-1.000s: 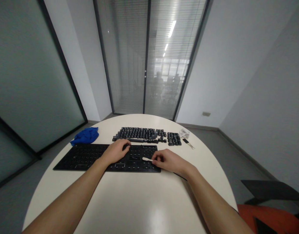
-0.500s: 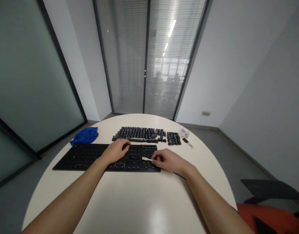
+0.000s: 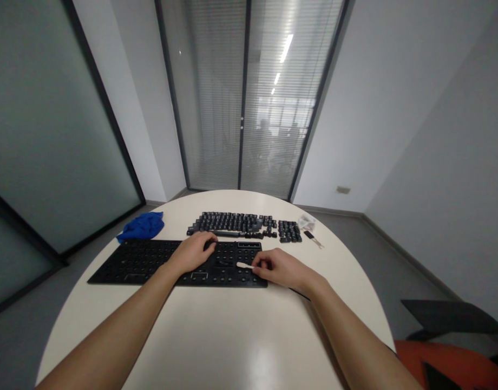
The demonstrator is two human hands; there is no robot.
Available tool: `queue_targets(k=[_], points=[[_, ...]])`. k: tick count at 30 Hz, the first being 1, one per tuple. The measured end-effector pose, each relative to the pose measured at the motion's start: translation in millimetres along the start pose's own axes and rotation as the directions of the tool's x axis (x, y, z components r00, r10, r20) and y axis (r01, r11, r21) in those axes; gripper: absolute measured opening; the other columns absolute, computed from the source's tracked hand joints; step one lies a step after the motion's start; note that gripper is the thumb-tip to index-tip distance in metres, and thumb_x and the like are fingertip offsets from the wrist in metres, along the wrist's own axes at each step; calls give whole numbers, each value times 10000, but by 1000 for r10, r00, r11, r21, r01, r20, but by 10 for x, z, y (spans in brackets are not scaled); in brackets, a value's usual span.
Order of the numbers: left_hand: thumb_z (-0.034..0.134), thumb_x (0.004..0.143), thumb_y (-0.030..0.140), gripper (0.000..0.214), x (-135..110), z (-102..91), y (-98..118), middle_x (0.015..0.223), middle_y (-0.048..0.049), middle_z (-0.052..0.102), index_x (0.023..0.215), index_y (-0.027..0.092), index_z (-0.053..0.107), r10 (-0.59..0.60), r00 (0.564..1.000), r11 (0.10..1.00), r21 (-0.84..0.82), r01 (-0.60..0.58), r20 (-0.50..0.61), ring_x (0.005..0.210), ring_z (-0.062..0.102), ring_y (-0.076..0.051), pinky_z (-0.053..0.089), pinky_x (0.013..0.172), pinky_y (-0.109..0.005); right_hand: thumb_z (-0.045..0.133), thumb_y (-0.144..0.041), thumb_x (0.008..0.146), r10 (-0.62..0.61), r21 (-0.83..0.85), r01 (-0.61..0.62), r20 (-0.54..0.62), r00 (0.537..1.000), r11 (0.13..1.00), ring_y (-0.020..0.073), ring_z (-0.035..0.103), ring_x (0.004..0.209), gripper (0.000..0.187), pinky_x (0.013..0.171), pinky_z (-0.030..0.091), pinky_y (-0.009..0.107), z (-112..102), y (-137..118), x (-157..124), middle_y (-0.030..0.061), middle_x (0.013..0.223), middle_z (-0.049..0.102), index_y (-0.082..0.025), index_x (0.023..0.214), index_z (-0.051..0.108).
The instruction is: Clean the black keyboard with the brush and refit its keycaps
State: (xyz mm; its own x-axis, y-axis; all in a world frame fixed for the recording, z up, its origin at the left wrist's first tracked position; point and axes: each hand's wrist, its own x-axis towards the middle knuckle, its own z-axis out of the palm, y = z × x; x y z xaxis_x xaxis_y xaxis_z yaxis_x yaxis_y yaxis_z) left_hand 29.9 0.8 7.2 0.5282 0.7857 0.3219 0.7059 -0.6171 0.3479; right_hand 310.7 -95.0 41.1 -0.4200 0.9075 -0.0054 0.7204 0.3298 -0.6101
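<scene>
A black keyboard base (image 3: 143,262) with its keycaps taken off lies across the round white table (image 3: 233,336). My left hand (image 3: 194,252) rests on the middle of the base, fingers curled down onto it. My right hand (image 3: 283,268) sits at the base's right end and pinches a small white stick-like tool (image 3: 244,265), whose tip touches the base. Behind the base, the removed black keycaps (image 3: 241,223) are laid out in rows.
A crumpled blue cloth (image 3: 142,226) lies at the table's back left. A small clear bag and a little black tool (image 3: 309,234) lie right of the keycaps. Glass partitions and blinds stand behind. An orange and black chair (image 3: 456,346) is at the lower right.
</scene>
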Motion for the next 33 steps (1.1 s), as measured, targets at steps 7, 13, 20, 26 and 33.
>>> queue_targets(k=[7, 13, 20, 26, 33], points=[[468, 917, 335, 244, 7, -2, 0, 1026, -50, 701, 1027, 237, 663, -6, 1000, 1000, -11, 6, 3, 986, 618, -252, 485, 862, -374, 621, -314, 865, 4, -10, -4, -1, 1000, 1000, 114, 516, 570, 175, 535, 317, 222, -8, -13, -5, -5, 665, 643, -186, 926, 723], [471, 919, 330, 228, 9, 11, -17, 1005, -46, 701, 1012, 240, 659, 6, 1000, 1000, -12, -6, -2, 974, 624, -245, 482, 873, -367, 616, -305, 863, -11, -13, 11, 4, 1000, 1000, 110, 517, 570, 161, 535, 316, 216, -5, -5, -5, -14, 667, 642, -197, 925, 718], [467, 923, 329, 230, 14, 14, -26, 1015, -45, 697, 1023, 240, 654, 3, 1000, 1000, -9, -3, 10, 980, 616, -247, 477, 882, -374, 616, -294, 862, -3, -10, 3, -3, 1000, 1000, 110, 506, 565, 163, 535, 302, 218, -2, -10, -12, -11, 656, 635, -186, 929, 718], [466, 922, 337, 237, 8, 9, -17, 1013, -50, 696, 1028, 240, 655, -1, 1000, 1000, -7, 1, 6, 979, 616, -249, 478, 880, -375, 623, -278, 852, -8, 7, 8, 3, 1000, 1000, 110, 496, 552, 151, 526, 297, 215, -7, -28, -16, -18, 634, 619, -190, 930, 718], [476, 914, 346, 239, 13, 14, -28, 1010, -49, 700, 1020, 240, 663, 2, 1000, 1000, -26, -2, -4, 977, 617, -249, 479, 881, -374, 643, -303, 846, -5, 38, 4, 30, 1000, 999, 108, 508, 549, 175, 530, 323, 216, -22, 1, -17, -17, 645, 637, -194, 945, 736]])
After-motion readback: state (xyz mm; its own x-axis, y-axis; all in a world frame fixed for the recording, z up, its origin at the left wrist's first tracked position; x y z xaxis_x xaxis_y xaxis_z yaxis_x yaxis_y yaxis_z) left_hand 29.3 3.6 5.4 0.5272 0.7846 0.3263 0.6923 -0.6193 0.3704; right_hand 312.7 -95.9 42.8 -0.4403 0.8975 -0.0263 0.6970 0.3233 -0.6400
